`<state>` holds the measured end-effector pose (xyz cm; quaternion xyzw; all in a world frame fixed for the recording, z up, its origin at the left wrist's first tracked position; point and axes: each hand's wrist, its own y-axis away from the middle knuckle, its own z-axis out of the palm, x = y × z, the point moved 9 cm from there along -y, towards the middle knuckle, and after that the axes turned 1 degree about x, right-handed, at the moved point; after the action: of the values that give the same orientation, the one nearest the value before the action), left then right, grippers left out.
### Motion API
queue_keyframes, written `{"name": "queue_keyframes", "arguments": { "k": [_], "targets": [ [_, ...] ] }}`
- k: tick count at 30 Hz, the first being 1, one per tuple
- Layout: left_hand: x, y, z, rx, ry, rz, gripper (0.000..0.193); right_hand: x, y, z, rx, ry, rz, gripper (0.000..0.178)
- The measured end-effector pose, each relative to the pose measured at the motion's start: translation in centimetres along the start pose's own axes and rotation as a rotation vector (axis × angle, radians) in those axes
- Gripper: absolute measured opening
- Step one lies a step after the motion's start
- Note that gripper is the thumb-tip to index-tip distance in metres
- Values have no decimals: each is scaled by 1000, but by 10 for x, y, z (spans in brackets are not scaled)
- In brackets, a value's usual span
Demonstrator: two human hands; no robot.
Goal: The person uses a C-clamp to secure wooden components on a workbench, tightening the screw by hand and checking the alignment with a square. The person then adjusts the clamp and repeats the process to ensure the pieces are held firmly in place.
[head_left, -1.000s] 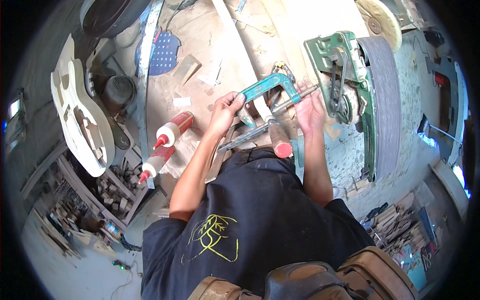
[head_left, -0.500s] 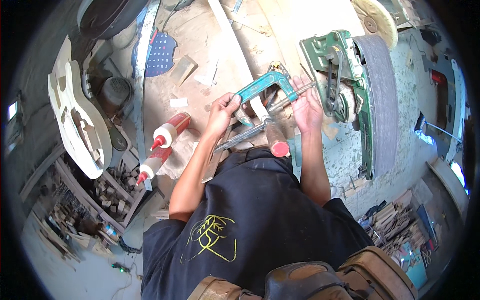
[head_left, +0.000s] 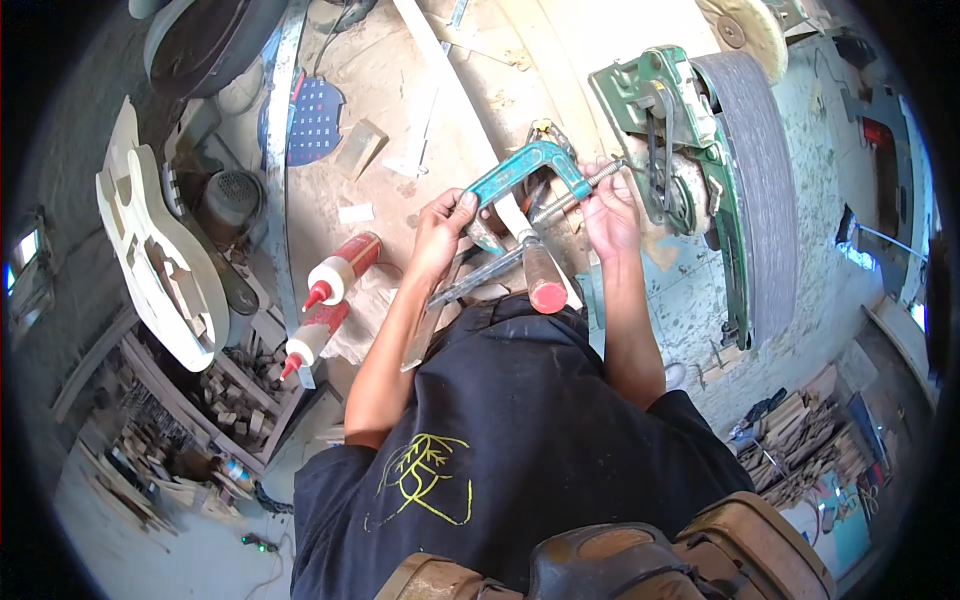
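A teal C-clamp (head_left: 525, 168) is held up in front of my body. My left hand (head_left: 440, 228) pinches its left end between thumb and fingers. At the other end, my right hand (head_left: 611, 225) has its fingers curled at the threaded screw (head_left: 606, 174), palm up. Under the clamp, a tool with a brown handle and red butt (head_left: 545, 285) points toward me. Metal bars (head_left: 480, 276) and other tools lie below, partly hidden by the clamp and my hands.
Two white-and-red squeeze bottles (head_left: 345, 268) lie to the left. A green belt sander (head_left: 735, 200) stands close on the right. At far left is a pale guitar-shaped wooden body (head_left: 165, 255). A wood block (head_left: 361, 150) and a long pale strip (head_left: 455, 85) rest on the bench.
The fingers of my right hand, spread flat beside the screw before, are now curled in at it. The clamp stays nearly in place in my left hand. The whole view has shifted slightly.
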<state>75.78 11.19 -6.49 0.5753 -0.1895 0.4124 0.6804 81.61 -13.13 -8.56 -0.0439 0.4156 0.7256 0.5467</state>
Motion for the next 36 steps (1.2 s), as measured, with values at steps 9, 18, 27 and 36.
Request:
{"name": "queue_keyframes", "arguments": {
  "k": [9, 18, 27, 36],
  "targets": [
    [5, 2, 4, -1, 2, -36, 19, 0, 7, 25, 21, -163, 21, 29],
    [10, 1, 7, -20, -12, -10, 22, 4, -3, -4, 15, 56, -56, 36],
    [11, -2, 9, -31, -63, 28, 21, 0, -8, -9, -105, 33, -59, 21],
    [8, -1, 5, -2, -31, -24, 21, -7, 6, 26, 51, -92, 55, 16]
  ]
}}
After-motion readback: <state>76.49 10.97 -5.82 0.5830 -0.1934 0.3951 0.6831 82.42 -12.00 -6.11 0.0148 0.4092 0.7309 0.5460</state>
